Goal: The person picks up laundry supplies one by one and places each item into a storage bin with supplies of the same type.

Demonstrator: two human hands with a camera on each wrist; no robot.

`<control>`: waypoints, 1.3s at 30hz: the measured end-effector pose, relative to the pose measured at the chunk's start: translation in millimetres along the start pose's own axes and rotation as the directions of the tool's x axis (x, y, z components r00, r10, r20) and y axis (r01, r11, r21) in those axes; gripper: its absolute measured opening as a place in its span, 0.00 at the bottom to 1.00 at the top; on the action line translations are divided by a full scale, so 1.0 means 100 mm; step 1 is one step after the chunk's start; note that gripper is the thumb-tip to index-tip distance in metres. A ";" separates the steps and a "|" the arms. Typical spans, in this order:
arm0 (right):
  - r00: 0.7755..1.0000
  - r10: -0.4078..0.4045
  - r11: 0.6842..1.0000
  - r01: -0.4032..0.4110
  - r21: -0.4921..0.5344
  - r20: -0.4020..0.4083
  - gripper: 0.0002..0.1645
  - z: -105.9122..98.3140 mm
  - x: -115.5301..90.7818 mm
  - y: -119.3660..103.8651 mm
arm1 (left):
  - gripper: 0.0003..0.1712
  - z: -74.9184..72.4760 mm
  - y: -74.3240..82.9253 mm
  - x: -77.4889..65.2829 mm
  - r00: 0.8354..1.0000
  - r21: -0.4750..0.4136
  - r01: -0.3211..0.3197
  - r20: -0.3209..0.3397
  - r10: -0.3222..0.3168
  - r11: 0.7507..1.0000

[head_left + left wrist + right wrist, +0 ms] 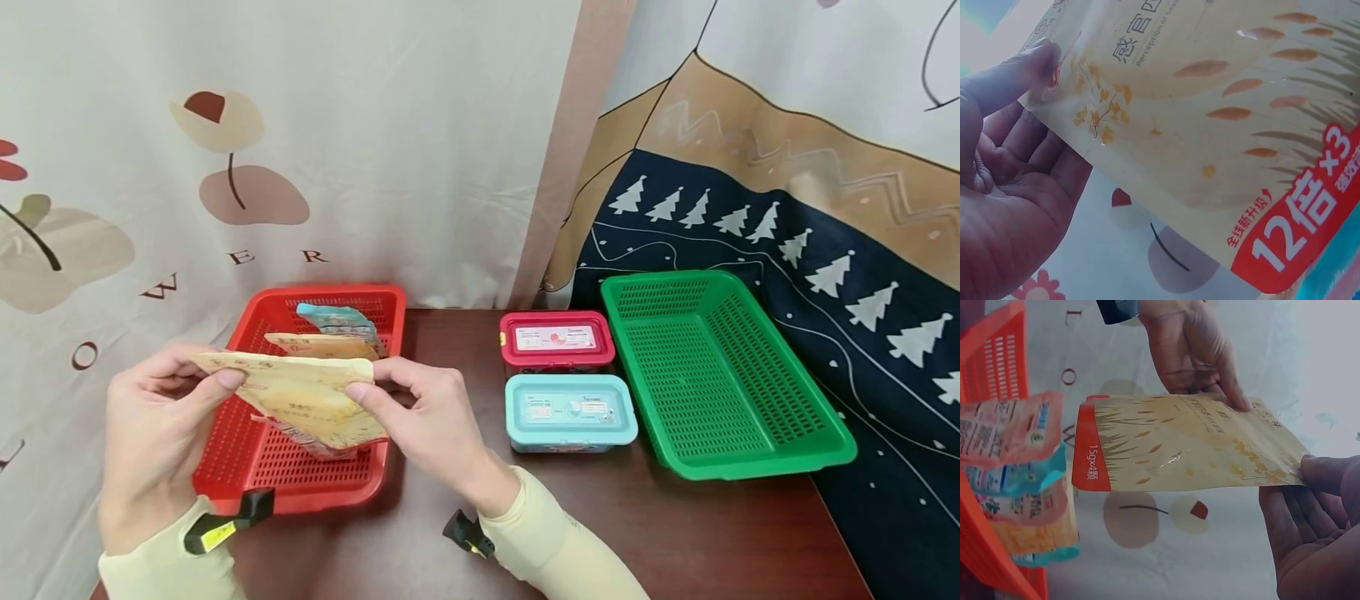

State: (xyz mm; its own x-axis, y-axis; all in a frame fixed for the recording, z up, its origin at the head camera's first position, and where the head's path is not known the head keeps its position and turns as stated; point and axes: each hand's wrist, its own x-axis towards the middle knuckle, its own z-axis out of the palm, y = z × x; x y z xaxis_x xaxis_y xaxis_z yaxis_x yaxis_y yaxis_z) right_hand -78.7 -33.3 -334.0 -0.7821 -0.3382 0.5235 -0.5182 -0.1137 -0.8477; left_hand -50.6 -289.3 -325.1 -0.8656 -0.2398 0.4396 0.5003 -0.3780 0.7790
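A cream flat pouch (300, 400) with a red strip along one end is held up above the red basket (292, 500). My left hand (161, 425) pinches its upper left corner between thumb and fingers. At the opposite upper corner, my right hand (431, 417) pinches it too. Orange leaf prints and large characters mark the pouch face (1172, 131) in the left wrist view. Inside the basket stand a blue pouch (341, 318), a tan pouch (322, 344) and a reddish pouch (311, 442), partly hidden by the held one.
Right of the basket, a crimson-lidded box (557, 337) stands behind a light blue-lidded box (570, 410) on the brown table (450, 350). A green basket (697, 333) sits farther right. Printed curtains (420, 150) hang behind the table.
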 end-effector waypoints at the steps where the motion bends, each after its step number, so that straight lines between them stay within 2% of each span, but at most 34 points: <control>1: 1.000 0.004 1.000 -0.004 0.001 0.006 0.07 0.02 -0.01 0.00 | 0.15 -0.03 0.00 -0.01 1.000 -0.028 -0.006 0.006 0.006 1.000; 3: 1.000 0.016 1.000 -0.016 -0.004 0.016 0.07 0.05 -0.02 0.01 | 0.15 -0.07 0.00 -0.04 1.000 -0.048 -0.013 0.004 0.013 0.999; 9: 0.998 0.050 0.998 -0.049 -0.036 0.030 0.07 0.14 -0.06 0.05 | 0.15 -0.19 0.00 -0.14 1.000 -0.004 -0.008 -0.016 0.008 1.000; 17: 0.996 0.063 0.994 -0.058 -0.096 0.056 0.08 0.25 -0.11 0.11 | 0.16 -0.38 -0.03 -0.26 1.000 -0.018 0.005 0.004 -0.005 1.000; 20: 0.996 0.064 0.991 -0.055 -0.126 0.068 0.08 0.29 -0.13 0.14 | 0.17 -0.46 -0.06 -0.29 1.000 -0.032 0.012 0.018 -0.011 0.999; 25: 0.994 0.072 0.976 -0.054 -0.211 0.077 0.06 0.36 -0.18 0.23 | 0.17 -0.63 -0.16 -0.31 0.996 -0.070 0.034 0.079 -0.029 0.997; 30: 0.993 0.085 0.960 -0.060 -0.272 0.080 0.05 0.43 -0.23 0.36 | 0.17 -0.80 -0.25 -0.37 0.990 0.020 0.059 0.124 -0.061 0.998; 34: 0.993 0.076 0.951 -0.046 -0.306 0.087 0.04 0.45 -0.26 0.47 | 0.20 -0.91 -0.28 -0.41 0.977 0.086 0.096 0.183 -0.111 0.992; 37: 0.993 0.055 0.941 -0.016 -0.338 0.106 0.04 0.47 -0.29 0.56 | 0.24 -0.96 -0.30 -0.43 0.966 0.176 0.137 0.196 -0.171 0.975; 39: 0.991 0.053 0.933 -0.006 -0.359 0.122 0.05 0.48 -0.31 0.61 | 0.24 -0.99 -0.31 -0.43 0.960 0.261 0.160 0.183 -0.212 0.952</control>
State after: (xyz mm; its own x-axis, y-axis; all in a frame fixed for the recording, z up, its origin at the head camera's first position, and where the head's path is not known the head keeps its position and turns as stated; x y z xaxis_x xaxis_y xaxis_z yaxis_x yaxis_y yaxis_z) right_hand -69.8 -74.3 -406.4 -0.7602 -0.4553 0.4634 -0.6037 0.2315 -0.7629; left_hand -26.7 -355.6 -412.2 -0.9407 0.0137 0.3389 0.3322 -0.1652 0.9286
